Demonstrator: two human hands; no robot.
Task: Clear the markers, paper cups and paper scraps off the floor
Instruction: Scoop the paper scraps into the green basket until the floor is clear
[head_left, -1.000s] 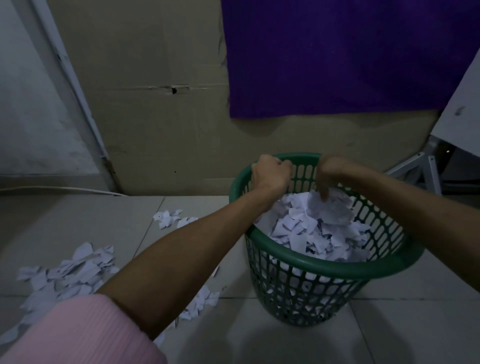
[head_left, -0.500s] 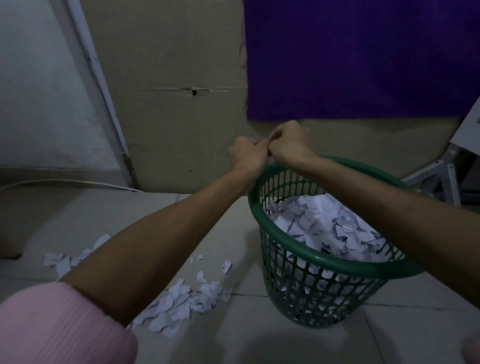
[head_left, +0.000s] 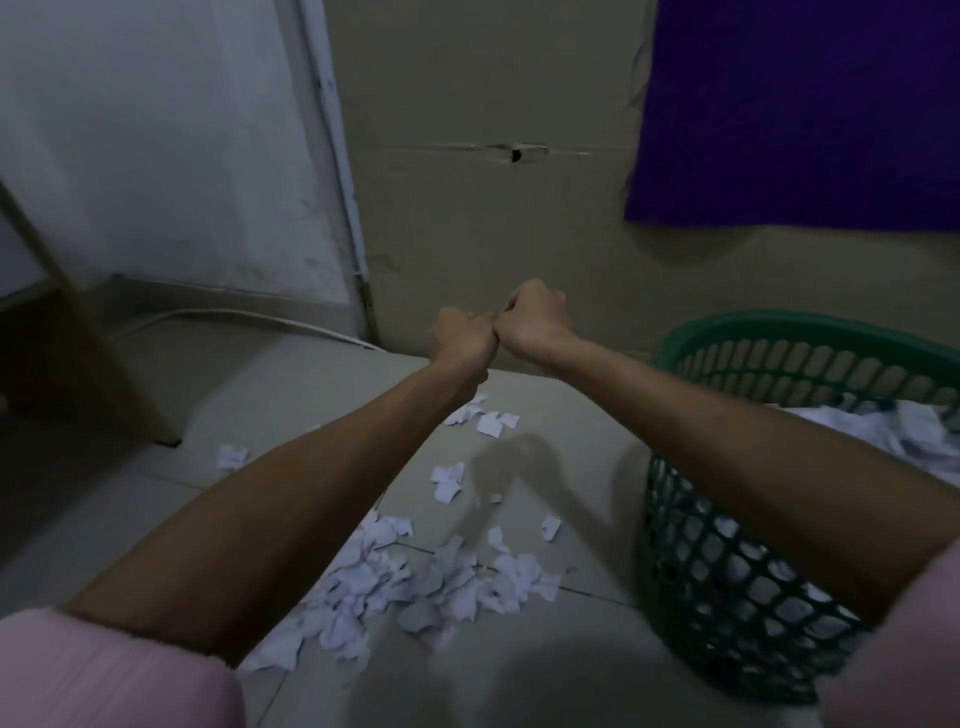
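Head view: both fists, left hand (head_left: 460, 340) and right hand (head_left: 530, 322), look curled and empty; scraps (head_left: 395, 582) are featherlight and flimsy, so scoop from the pile's edges.

single head view, forward and down, near the floor (head_left: 545, 675)

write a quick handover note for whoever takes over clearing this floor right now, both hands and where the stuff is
Left hand: fist curled, raised over the floor, nothing visible in its grip.
Right hand: same, knuckles touching the left's.
Green basket: on the floor at right, already holding a heap of paper scraps.
Done: a good share of the paper is in the basket.
Left: the big scrap pile on the tiles in front of you, and loose scraps farther out toward the wall. No markers or cups in view.
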